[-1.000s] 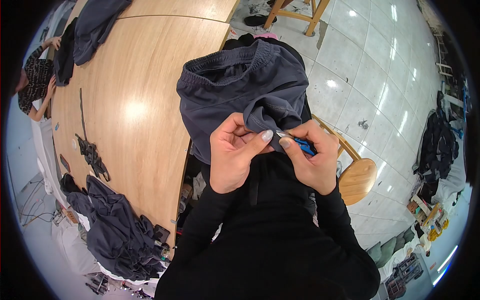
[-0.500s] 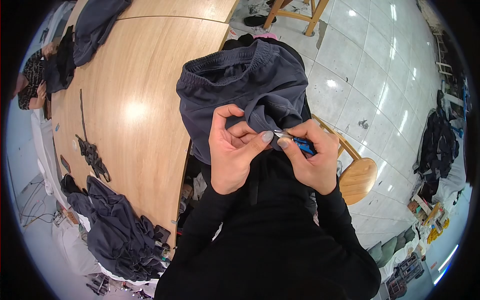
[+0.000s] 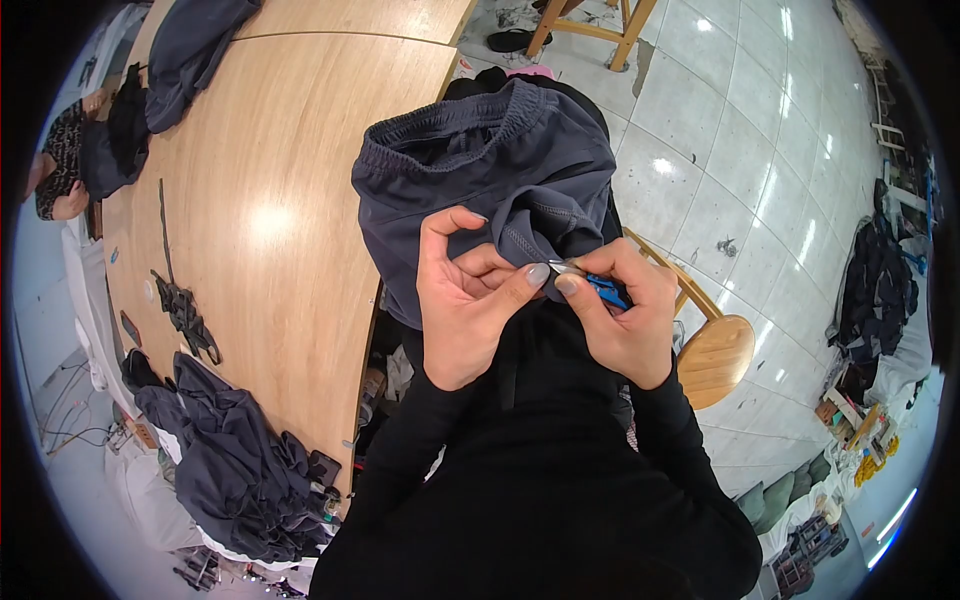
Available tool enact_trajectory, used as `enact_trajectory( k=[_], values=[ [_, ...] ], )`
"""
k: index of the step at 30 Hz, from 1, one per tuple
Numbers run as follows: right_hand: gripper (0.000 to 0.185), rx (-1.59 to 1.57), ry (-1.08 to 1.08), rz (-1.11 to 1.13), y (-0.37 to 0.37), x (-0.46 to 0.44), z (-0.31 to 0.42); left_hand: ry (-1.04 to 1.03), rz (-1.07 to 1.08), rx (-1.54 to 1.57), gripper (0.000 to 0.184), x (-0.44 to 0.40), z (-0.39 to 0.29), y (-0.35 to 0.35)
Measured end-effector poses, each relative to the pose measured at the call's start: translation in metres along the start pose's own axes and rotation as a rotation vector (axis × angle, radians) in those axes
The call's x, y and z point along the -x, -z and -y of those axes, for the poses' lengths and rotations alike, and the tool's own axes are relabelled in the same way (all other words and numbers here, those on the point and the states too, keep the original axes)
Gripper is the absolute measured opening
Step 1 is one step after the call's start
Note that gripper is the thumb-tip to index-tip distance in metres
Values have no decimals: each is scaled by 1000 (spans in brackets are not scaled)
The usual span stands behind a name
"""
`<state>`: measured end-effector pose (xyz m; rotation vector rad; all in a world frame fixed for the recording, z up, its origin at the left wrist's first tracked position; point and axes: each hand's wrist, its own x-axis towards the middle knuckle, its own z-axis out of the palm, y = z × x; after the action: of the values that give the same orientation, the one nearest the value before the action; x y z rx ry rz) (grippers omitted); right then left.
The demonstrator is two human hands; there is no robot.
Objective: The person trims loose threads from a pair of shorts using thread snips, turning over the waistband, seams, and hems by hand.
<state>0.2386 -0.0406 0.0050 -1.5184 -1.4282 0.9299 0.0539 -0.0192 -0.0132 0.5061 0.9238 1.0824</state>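
Note:
Dark grey trousers (image 3: 430,190) with a gathered elastic waistband lie across my lap and the table edge. My left hand (image 3: 470,300) pinches a folded leg hem of them between thumb and fingers, its index finger raised and curled. In my right hand (image 3: 630,305) are small thread snips with a blue handle (image 3: 609,292). Their metal blades (image 3: 563,267) touch the hem's edge, beside my left thumb. Part of the handle is hidden in my right palm, and any thread at the blade tips is too small to make out.
A wooden table (image 3: 290,130) spans the left side. On it lie a dark garment pile (image 3: 235,450) and black straps (image 3: 180,305). A co-worker (image 3: 65,160) handles dark cloth at the far left. A round wooden stool (image 3: 715,360) stands on the tiled floor to the right.
My hands and the snips stay almost still at the hem. At the far left, the co-worker's hand and the dark cloth have shifted slightly.

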Motion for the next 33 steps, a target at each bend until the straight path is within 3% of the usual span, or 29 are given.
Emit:
enact_trajectory(
  k=[33],
  values=[
    [20,7,-22,14,0,2,-2,-79,26,-185,59,3,-1,3]
  ],
)
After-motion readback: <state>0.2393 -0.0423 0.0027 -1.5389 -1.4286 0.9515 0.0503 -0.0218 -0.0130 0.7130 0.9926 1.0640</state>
